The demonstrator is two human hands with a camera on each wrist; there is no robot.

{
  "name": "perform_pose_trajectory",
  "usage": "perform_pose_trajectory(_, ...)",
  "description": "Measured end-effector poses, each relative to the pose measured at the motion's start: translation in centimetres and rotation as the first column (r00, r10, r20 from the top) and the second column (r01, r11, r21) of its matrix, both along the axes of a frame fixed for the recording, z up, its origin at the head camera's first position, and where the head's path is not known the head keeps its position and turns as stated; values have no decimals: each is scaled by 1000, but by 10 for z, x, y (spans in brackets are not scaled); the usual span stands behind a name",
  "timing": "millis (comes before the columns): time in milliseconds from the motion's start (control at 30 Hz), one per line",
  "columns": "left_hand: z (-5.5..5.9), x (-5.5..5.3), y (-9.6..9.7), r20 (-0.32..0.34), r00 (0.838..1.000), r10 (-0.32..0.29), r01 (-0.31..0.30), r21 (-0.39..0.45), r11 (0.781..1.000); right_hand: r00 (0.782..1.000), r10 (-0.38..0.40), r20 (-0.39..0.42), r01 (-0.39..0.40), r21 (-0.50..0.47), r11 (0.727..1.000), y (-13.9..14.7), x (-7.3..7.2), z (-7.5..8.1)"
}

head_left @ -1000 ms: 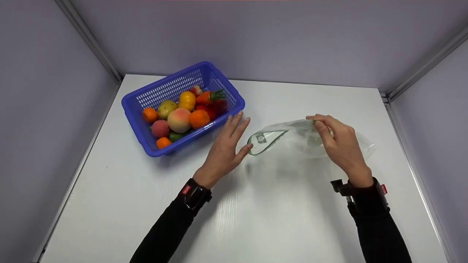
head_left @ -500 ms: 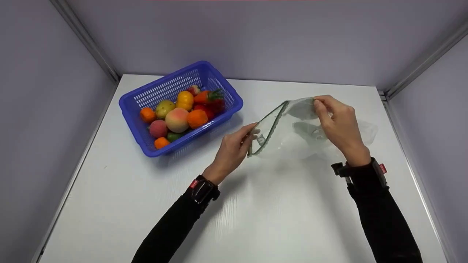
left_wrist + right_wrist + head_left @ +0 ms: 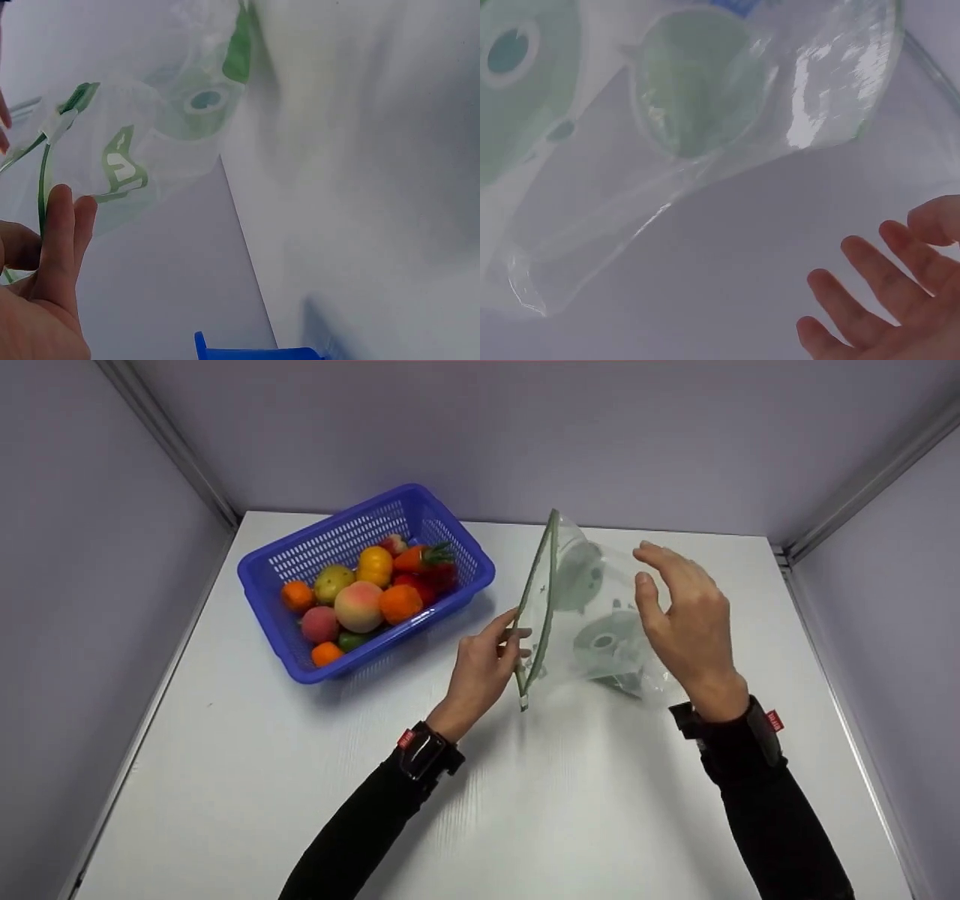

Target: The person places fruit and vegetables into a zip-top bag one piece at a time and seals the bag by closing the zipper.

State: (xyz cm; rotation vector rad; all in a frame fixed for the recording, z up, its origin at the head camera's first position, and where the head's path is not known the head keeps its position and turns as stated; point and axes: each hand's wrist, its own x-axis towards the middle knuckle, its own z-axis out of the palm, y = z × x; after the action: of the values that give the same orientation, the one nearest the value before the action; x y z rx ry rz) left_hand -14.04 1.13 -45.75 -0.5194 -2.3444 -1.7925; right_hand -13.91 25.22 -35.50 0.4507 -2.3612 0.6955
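Note:
A clear zip bag (image 3: 600,607) with green printed shapes and a green zip edge is held up over the table, its mouth parted toward the left. My left hand (image 3: 480,667) pinches one side of that mouth between thumb and fingers, some fingertips inside the opening. In the left wrist view the white slider (image 3: 58,124) sits on the green zip strip above my fingers. My right hand (image 3: 686,622) is beside the bag's right part, fingers spread and holding nothing. The right wrist view shows those fingers (image 3: 870,300) apart from the plastic.
A blue basket (image 3: 285,652) stands at the back left, filled with fruit and vegetables, among them a peach (image 3: 359,606), an orange (image 3: 401,603) and a carrot (image 3: 412,559). The white table (image 3: 300,780) is bounded by grey panels (image 3: 510,442) at the back and sides.
My left hand has gone from open beside the bag to pinching its mouth. The bag has swung upright with its mouth wider, and my right hand has let go of it.

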Motion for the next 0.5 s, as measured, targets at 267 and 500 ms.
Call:
perform_pose_trajectory(267, 6, 4, 7, 10, 1000, 15, -16, 21, 1000, 998, 16, 61, -15, -8, 1000, -40, 25, -23)
perform_pose_trajectory(500, 8, 10, 13, -35, 999, 22, -22, 1, 1000, 996, -68, 53, 66, 49, 997, -65, 21, -34)
